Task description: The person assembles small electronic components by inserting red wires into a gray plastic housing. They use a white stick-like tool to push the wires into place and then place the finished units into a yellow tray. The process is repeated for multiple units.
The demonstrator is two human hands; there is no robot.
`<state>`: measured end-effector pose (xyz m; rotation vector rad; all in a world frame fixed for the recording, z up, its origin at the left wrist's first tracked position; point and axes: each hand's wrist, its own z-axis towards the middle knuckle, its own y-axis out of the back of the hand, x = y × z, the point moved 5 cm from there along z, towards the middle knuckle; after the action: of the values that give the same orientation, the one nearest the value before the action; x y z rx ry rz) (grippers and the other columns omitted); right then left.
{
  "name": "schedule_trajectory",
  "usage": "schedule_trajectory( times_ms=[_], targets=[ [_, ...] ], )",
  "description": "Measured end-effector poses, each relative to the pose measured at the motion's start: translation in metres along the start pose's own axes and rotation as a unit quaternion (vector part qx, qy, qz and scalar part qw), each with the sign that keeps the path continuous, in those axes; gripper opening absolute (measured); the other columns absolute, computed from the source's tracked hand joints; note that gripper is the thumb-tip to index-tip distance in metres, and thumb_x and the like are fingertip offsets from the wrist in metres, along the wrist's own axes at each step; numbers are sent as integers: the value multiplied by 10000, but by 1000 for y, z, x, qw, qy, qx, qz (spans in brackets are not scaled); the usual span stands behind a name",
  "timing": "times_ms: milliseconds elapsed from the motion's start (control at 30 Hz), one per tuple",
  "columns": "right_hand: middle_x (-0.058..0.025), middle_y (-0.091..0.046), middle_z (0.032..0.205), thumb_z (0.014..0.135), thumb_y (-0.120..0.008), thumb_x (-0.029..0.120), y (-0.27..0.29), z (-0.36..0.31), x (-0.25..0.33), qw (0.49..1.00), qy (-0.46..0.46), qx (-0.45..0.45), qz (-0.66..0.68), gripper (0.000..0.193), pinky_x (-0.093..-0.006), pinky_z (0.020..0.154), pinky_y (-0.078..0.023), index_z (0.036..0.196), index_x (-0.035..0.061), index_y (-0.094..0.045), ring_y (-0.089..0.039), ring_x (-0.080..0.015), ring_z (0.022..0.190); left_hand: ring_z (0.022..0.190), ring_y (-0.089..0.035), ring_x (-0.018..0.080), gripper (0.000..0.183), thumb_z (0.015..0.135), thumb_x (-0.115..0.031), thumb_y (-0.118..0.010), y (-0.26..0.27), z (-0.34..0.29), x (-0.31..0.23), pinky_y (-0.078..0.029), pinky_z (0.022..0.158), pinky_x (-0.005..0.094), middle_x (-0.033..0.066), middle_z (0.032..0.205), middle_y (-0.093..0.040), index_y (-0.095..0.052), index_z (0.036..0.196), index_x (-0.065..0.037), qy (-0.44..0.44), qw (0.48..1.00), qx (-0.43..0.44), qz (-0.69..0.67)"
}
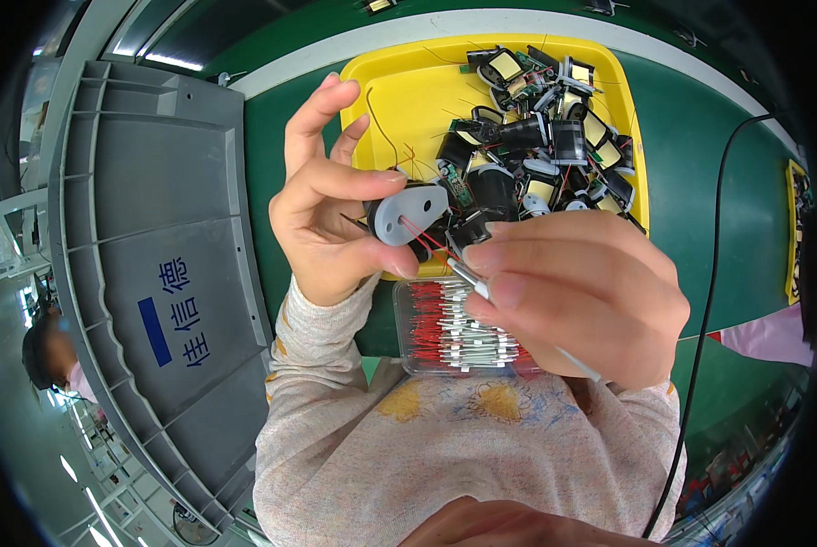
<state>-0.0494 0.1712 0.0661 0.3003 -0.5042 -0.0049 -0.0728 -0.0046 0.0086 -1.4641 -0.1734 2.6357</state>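
Left hand (326,201): your thumb and forefinger close on the edges of one unit (415,211), grey plate outward, black body behind; your other fingers stand spread, clear of it. Position of unit: over the near left part of the yellow tray.

Right hand (591,292): your thumb and fingertips pinch narrowly on a rod (470,277), white, metal-tipped, aimed left at the unit.

Wires (418,229): red, thin, running from a hole in the plate toward the rod tip; whether they join it cannot be told.

Risks, as judged: wires could strain or tear at the plate if your hands draw apart; the unit could twist, being pinched only at its edges; loose ends could snag on the pile beneath if you dip low.

Tray (386,87): yellow; pile (568,141) of black units heaped to the far right.

Box (403,333): clear, near side, holding white and red leads (468,339).

Crate (171,219): grey, left.

Cable (718,210): black, right.

Sleeve (769,337): pink, another person's, farther right.
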Motion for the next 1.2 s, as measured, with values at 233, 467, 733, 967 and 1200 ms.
schedule_trajectory(
  times_ms=[233,467,733,967,1200],
  targets=[
    [-166,-616,776,551,-766,-24,1,0,-3,999,22,-32,21,356,-294,542,-534,841,-40,-561,-633,-281,659,1284,-262,329,518,418,-357,-853,0,0,0,-297,980,487,177,1304,-364,-649,779,-47,-8,1000,9,-3],
    [-144,-623,757,559,-761,-37,3,2,-3,1000,-20,-12,16,337,-307,548,-522,839,-32,-574,-637,-275,664,1286,-262,327,512,434,-352,-850,1,0,1,-288,988,483,179,1310,-353,-646,782,-36,-5,1000,-1,-8],
    [-131,-626,752,548,-766,-40,6,3,-9,997,-38,33,50,348,-311,546,-512,840,-31,-576,-641,-269,672,1285,-265,325,498,445,-354,-851,2,1,-1,-283,988,490,181,1304,-361,-651,773,-37,-4,1000,-4,-2],
    [-137,-637,782,548,-767,-25,2,1,-1,999,-33,-22,-9,341,-296,549,-513,834,-19,-582,-635,-258,677,1284,-262,334,489,453,-367,-850,3,0,-1,-284,984,496,182,1299,-368,-654,770,-52,-16,1000,-6,23],
    [-138,-643,806,564,-752,19,-4,-3,3,998,10,-44,-49,311,-282,547,-515,834,-8,-598,-633,-247,692,1289,-250,330,515,453,-349,-855,3,1,0,-282,988,489,181,1312,-342,-632,809,-51,-15,1000,6,6]
  ],
)
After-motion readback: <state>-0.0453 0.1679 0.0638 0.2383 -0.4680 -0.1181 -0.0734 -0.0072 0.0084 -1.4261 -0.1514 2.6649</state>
